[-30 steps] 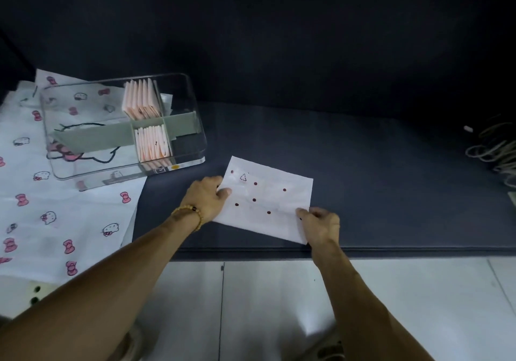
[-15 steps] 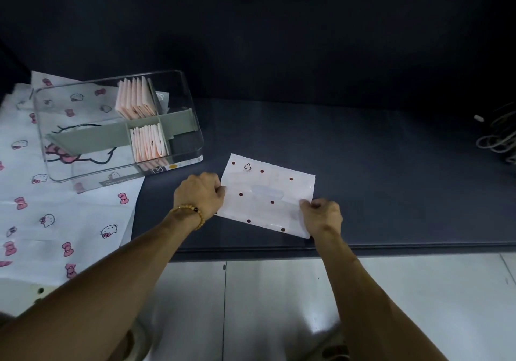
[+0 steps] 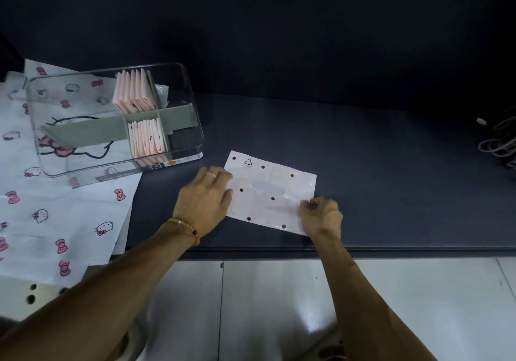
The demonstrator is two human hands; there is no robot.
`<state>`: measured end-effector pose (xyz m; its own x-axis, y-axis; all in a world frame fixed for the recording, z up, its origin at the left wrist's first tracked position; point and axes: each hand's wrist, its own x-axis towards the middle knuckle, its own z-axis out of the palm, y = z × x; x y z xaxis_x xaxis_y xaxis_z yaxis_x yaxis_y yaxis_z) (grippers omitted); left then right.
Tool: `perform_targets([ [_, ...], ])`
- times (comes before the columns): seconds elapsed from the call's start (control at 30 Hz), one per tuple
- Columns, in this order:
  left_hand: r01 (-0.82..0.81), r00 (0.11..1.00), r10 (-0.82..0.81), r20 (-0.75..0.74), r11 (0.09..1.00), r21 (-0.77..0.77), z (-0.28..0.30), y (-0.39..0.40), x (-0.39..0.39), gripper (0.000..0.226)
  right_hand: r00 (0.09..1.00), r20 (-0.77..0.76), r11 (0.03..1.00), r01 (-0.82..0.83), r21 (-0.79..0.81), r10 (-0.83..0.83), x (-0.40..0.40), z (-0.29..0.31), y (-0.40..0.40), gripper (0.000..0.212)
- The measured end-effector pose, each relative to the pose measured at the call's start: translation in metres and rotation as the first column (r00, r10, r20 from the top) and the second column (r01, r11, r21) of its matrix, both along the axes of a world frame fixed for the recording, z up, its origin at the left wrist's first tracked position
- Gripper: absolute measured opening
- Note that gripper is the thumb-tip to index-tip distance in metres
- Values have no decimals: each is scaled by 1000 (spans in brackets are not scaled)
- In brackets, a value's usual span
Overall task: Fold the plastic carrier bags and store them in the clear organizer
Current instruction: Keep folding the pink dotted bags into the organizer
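Left hand (image 3: 202,202) flat on bag (image 3: 269,191); right hand (image 3: 321,215) pinching near corner. Crease firmly, edges aligned, before organizer (image 3: 111,120).

We see open dark mat (image 3: 377,165) to the right of and beyond the white dotted bag (image 3: 275,193), reaching as far as a tangle of cables (image 3: 499,140) at the far right edge. On the left, the clear organizer (image 3: 190,120) stands just beyond the left hand (image 3: 202,201), its walls, grey divider (image 3: 83,134) and upright folded pink bags (image 3: 135,91) blocking that side. Printed cartoon bags (image 3: 55,221) cover the surface left of the mat. The near mat edge lies just behind both wrists.
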<state>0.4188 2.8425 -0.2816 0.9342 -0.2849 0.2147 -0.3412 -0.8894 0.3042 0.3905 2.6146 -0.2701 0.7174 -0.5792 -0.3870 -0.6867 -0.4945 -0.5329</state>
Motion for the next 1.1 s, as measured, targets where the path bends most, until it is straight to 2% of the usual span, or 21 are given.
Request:
perform_targets([
  [0.07, 220, 974, -218, -52, 975, 23, -10, 3, -6, 37, 1000, -4, 1000, -17, -16, 16, 0, 1, 1, 26],
  [0.1, 284, 954, -277, -114, 957, 59, -15, 4, -8, 42, 999, -15, 999, -29, -31, 29, 0, 2, 1, 26],
  [0.17, 320, 936, -300, -182, 943, 89, -24, 7, -9, 49, 999, -20, 992, -46, -120, 44, -1, 4, 4, 22],
  [0.23, 309, 937, -288, -196, 947, 87, -27, 8, -10, 50, 995, 43, 941, -68, -331, 87, -5, 7, 10, 18],
  [0.27, 305, 938, -283, -200, 948, 89, -28, 7, -10, 50, 977, 119, 885, -106, -454, 178, -7, 8, 18, 24],
  [0.33, 308, 938, -285, -199, 947, 95, -27, 7, -9, 50, 859, 241, 772, -242, -588, 452, -8, 5, 42, 35],
  [0.37, 310, 937, -288, -199, 947, 89, -26, 6, -9, 50, 776, 239, 724, -365, -585, 584, -7, 1, 57, 38],
  [0.43, 305, 935, -284, -211, 950, 72, -25, 5, -9, 50, 647, 100, 606, -634, -481, 756, -12, -12, 85, 49],
  [0.5, 308, 932, -285, -225, 948, 78, -26, 5, -9, 50, 597, 6, 543, -725, -423, 803, -19, -27, 93, 56],
  [0.7, 300, 935, -276, -223, 950, 84, -29, 6, -9, 51, 536, -7, 473, -752, -460, 844, -42, -33, 27, 54],
  [0.87, 298, 930, -286, -231, 954, 18, -26, 5, -8, 44, 586, -27, 512, -728, -455, 810, -65, -21, -25, 50],
  [0.93, 321, 924, -308, -228, 947, 22, -25, 5, -6, 37, 604, -6, 523, -695, -494, 797, -67, -14, -26, 43],
  [1.03, 321, 912, -302, -278, 947, 23, -24, 5, -2, 34, 560, 95, 508, -651, -564, 823, -62, -8, -6, 31],
  [1.1, 331, 902, -303, -308, 943, 41, -22, 6, 0, 34, 530, 58, 475, -699, -534, 846, -58, -6, 10, 25],
])
